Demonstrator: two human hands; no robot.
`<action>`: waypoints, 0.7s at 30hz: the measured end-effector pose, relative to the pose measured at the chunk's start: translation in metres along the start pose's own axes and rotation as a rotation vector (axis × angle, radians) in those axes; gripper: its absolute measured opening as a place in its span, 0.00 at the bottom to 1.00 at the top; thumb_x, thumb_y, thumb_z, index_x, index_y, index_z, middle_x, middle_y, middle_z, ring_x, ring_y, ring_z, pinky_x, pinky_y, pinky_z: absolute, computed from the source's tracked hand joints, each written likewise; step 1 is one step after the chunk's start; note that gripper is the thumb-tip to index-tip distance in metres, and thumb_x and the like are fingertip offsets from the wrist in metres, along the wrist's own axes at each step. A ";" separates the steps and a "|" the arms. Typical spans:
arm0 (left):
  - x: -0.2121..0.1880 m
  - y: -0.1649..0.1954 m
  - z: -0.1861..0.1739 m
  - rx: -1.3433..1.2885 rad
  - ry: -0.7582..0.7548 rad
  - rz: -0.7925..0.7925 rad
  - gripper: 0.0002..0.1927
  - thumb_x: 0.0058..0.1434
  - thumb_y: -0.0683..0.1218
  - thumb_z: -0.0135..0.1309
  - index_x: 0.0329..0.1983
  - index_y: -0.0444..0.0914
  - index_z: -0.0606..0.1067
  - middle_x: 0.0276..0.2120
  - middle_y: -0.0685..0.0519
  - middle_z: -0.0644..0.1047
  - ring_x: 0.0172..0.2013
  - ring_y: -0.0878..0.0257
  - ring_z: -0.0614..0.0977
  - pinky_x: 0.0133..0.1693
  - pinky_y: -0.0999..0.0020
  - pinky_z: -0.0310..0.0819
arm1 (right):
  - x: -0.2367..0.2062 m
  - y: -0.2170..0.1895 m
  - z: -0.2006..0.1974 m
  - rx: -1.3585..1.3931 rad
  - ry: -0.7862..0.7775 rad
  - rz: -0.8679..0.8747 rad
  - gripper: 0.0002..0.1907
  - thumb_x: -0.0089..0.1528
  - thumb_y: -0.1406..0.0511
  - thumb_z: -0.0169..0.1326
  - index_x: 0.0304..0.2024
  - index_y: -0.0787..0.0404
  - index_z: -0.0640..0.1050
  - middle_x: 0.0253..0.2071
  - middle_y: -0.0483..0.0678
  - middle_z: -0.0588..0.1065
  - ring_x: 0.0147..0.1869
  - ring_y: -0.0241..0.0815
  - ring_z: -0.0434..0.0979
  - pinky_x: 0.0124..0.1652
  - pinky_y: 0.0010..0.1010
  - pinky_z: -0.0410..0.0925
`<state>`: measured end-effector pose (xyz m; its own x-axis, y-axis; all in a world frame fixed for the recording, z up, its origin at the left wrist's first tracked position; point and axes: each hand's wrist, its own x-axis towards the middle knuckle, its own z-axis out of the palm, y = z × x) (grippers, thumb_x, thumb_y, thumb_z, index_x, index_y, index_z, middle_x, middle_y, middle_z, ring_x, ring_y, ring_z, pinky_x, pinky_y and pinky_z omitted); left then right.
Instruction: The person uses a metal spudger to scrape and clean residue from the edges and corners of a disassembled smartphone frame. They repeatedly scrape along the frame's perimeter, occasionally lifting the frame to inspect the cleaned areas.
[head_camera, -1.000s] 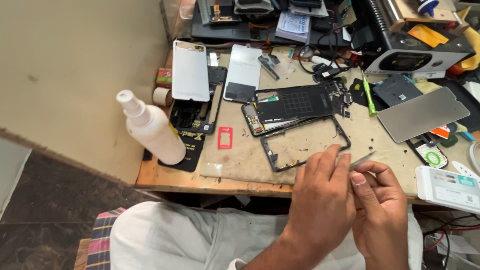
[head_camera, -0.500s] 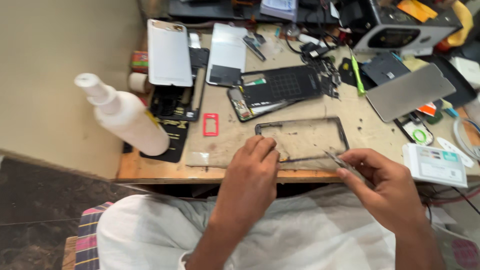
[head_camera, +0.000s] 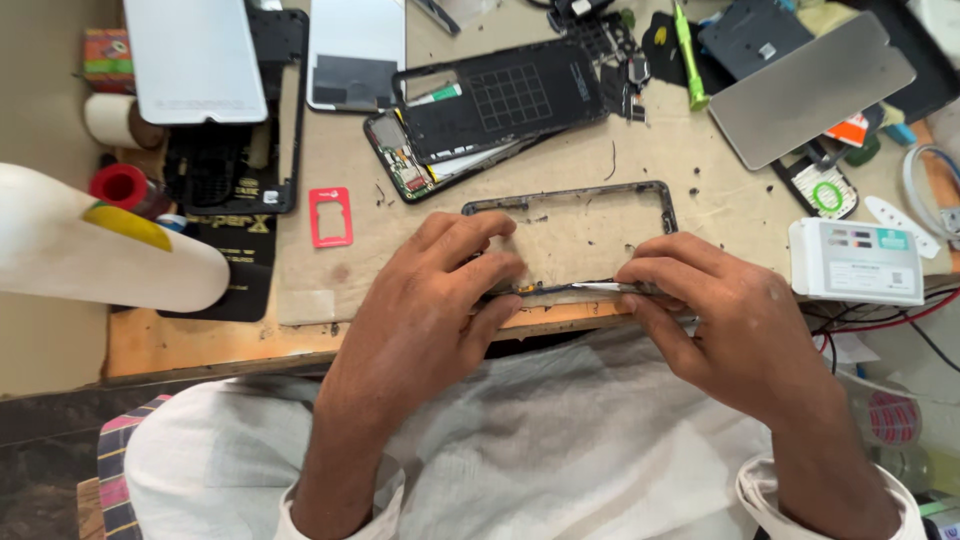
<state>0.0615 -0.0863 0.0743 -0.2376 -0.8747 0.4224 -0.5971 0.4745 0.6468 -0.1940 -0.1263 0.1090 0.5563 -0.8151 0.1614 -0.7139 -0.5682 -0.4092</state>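
**Working the frame's near edge**

Your left hand (head_camera: 430, 300) pinches the frame (head_camera: 570, 205) at its near rail; your right hand (head_camera: 720, 320) grips a thin tool (head_camera: 600, 287) against that rail; the frame lies flat at the bench (head_camera: 330, 270) edge, already stripped; the board (head_camera: 495, 105) sits beyond, apart.

Two hands: left (head_camera: 425, 310), right (head_camera: 730, 325), lower centre. One empty phone frame (head_camera: 570, 195) at centre. One white spray bottle (head_camera: 100, 245) at left edge. One red card tray (head_camera: 330, 215) left of centre. One green pry tool (head_camera: 688, 55) at top. One white box (head_camera: 855, 262) at right. One grey back panel (head_camera: 810, 85) upper right.
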 end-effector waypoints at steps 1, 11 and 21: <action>0.000 -0.001 0.001 -0.012 0.004 -0.011 0.10 0.54 0.41 0.64 0.39 0.35 0.80 0.54 0.49 0.77 0.52 0.52 0.77 0.52 0.59 0.73 | 0.001 0.001 0.001 -0.006 -0.006 -0.005 0.09 0.56 0.69 0.63 0.40 0.60 0.82 0.43 0.48 0.79 0.34 0.44 0.83 0.33 0.31 0.74; -0.014 0.001 0.014 0.015 0.111 -0.040 0.11 0.56 0.41 0.66 0.42 0.35 0.82 0.54 0.47 0.78 0.54 0.51 0.79 0.52 0.60 0.76 | 0.001 -0.002 0.016 -0.033 0.025 -0.017 0.08 0.57 0.69 0.63 0.40 0.60 0.82 0.42 0.46 0.79 0.34 0.43 0.82 0.32 0.33 0.72; -0.017 0.001 0.021 0.021 0.152 -0.033 0.09 0.58 0.41 0.66 0.42 0.34 0.82 0.55 0.46 0.78 0.53 0.51 0.80 0.52 0.60 0.77 | 0.019 0.005 0.001 0.143 -0.125 0.017 0.11 0.55 0.71 0.65 0.40 0.62 0.82 0.40 0.44 0.80 0.29 0.37 0.79 0.26 0.28 0.72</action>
<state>0.0493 -0.0727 0.0544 -0.1001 -0.8642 0.4931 -0.6190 0.4421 0.6492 -0.1860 -0.1446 0.1088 0.5995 -0.7992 0.0439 -0.6608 -0.5251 -0.5362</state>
